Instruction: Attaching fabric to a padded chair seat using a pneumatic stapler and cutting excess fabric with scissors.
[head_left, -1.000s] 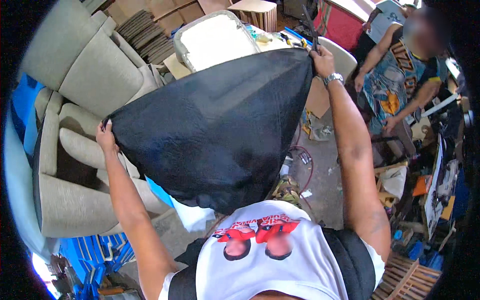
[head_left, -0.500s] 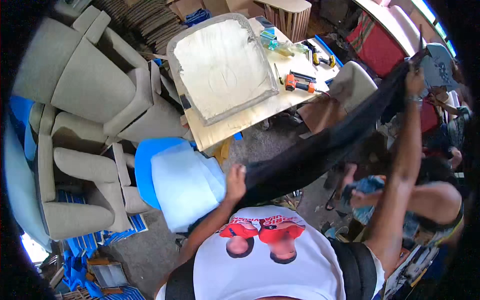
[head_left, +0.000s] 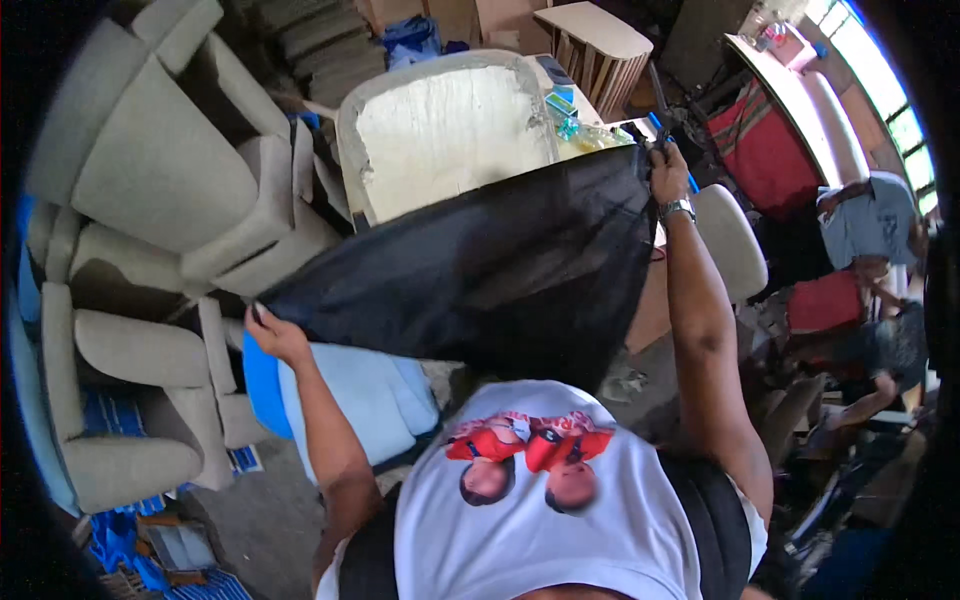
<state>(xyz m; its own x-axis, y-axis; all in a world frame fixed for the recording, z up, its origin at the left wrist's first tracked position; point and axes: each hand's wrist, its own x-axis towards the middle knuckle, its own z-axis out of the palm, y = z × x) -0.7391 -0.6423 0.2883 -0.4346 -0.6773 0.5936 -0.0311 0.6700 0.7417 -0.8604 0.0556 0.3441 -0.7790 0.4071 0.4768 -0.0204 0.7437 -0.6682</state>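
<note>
A large black cloth [head_left: 480, 270] stretches between my two hands, its upper edge pulled fairly taut and its lower part hanging toward my shirt. My left hand [head_left: 280, 336] pinches the cloth's left corner, above a blue and white foam pad [head_left: 370, 400]. At the other end my right hand [head_left: 668, 178], with a watch on the wrist, grips the upper right corner. A thin dark pointed thing [head_left: 657, 88] sticks up from that hand; its kind is unclear. Behind the cloth a pale padded panel with grey edges [head_left: 450, 130] lies on the work table; its near part is covered from view.
Grey upholstered sofa pieces [head_left: 160, 160] are stacked at the left. A grey padded panel [head_left: 728, 240] leans right of the table. Clear bottles [head_left: 590, 133] stand on the table behind the cloth. A person in a light shirt [head_left: 870, 225] is at the far right.
Both hands have moved left, carrying the cloth from the right side to in front of the table. It was bunched and slanted; now it is spread wide, hiding the orange tool and table front.
</note>
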